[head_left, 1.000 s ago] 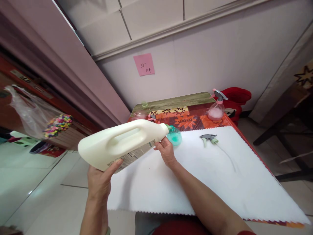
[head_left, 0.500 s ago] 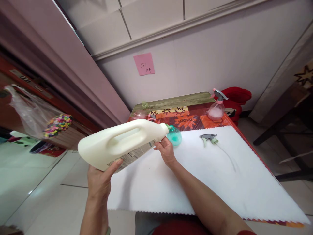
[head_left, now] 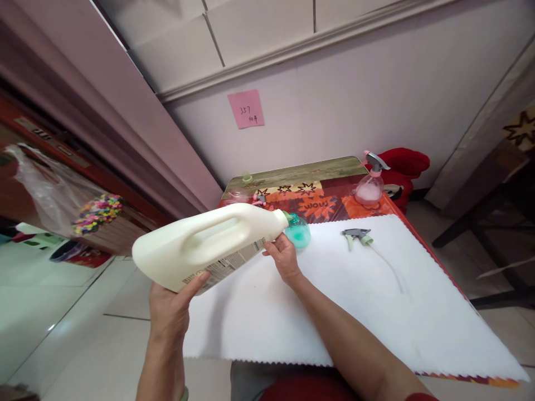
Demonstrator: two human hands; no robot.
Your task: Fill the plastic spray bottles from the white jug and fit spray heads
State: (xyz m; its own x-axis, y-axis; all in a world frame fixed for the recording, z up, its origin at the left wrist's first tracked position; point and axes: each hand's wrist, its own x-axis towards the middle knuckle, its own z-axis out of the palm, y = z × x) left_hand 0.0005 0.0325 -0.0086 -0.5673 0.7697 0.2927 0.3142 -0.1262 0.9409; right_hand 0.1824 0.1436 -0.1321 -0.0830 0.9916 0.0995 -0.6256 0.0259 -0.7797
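A large cream detergent jug (head_left: 167,245) is tipped on its side, its mouth angled toward a small clear green spray bottle (head_left: 300,234). My left hand (head_left: 173,306) grips the jug near its base from below, thumb over the label. Near the neck, my right hand (head_left: 284,256) closes its fingers around the jug's underside. The spray bottle stands on the white cloth just beyond my right hand, without its sprayer and with green liquid inside. To the right lies a grey and green trigger sprayer (head_left: 357,234) with a thin dip tube.
A pink spray bottle (head_left: 369,189) stands at the table's back right, before a red plush object (head_left: 407,161). Another sprayer with a pink part (head_left: 259,199) is partly behind the jug. A dark stool (head_left: 493,245) is at right; a plastic bag (head_left: 45,184) hangs at left.
Almost nothing differs. The jug and both hands keep the same tilted hold over the green bottle.
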